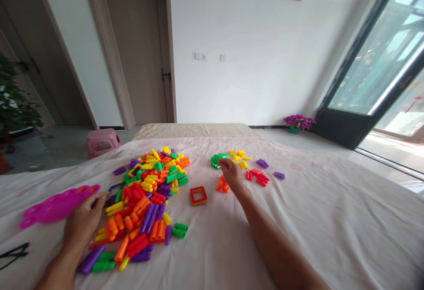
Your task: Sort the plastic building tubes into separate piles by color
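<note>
A big mixed pile of plastic building blocks [135, 193], bullet-shaped and joined tubes in red, orange, yellow, green and purple, covers the left of the table. At its left edge is my left hand [86, 212], its fingers drawn together; anything between them is hidden. My right hand [231, 174] reaches over the sorted blocks, its fingers closed beside the green blocks [217, 159]; what they pinch is too small to make out. Close around it lie orange blocks [222, 185], yellow blocks [241, 154], red blocks [258, 176] and purple blocks [263, 163].
A square red-topped frame [198, 196] sits between the pile and the sorted groups. Left of the pile lies a pink plastic tray [54, 208], with black-framed glasses [15, 254] nearer me. A pale cloth [331, 219] covers the table. Beyond stands a pink stool [104, 142].
</note>
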A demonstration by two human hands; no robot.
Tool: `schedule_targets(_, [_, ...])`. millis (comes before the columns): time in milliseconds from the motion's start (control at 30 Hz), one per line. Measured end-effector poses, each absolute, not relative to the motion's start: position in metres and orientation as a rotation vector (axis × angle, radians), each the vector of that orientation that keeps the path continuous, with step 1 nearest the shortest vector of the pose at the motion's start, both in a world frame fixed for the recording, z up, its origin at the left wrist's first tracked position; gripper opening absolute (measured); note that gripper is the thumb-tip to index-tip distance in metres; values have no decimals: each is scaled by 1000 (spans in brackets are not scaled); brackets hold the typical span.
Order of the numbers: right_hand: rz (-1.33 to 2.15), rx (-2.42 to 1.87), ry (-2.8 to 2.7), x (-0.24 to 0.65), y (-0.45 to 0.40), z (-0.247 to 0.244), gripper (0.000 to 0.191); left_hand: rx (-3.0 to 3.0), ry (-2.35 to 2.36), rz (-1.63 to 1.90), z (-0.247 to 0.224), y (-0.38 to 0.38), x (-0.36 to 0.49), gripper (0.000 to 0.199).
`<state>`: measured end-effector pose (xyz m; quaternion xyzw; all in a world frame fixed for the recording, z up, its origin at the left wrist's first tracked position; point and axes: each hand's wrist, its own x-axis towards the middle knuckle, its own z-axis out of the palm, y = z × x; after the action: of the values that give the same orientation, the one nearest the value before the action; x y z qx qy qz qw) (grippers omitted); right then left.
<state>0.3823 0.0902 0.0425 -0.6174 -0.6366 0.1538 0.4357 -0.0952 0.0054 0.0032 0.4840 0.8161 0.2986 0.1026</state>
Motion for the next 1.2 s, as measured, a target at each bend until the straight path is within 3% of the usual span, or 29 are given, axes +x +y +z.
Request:
schedule_targets(200, [317, -1193, -2160, 312, 50, 45, 25, 1454, 2360, 957, 1, 5, -94, 51])
schedule_targets(400, [214, -1014, -2536, 282, 28, 40, 42, 1428, 2365, 916, 1, 5, -94, 52])
schedule_targets(633, [137, -973, -2631, 272, 26, 36, 26, 1450, 2373, 938, -4, 7, -98, 48])
schedule_targets(933, [233, -1235, -1988, 311, 61, 37, 18, 1400, 2374, 904, -1, 6, -97, 52])
schedule_targets(1200, [248, -1564, -1389, 401, 111, 23, 39, 1439, 2418, 887, -2, 8, -99, 49])
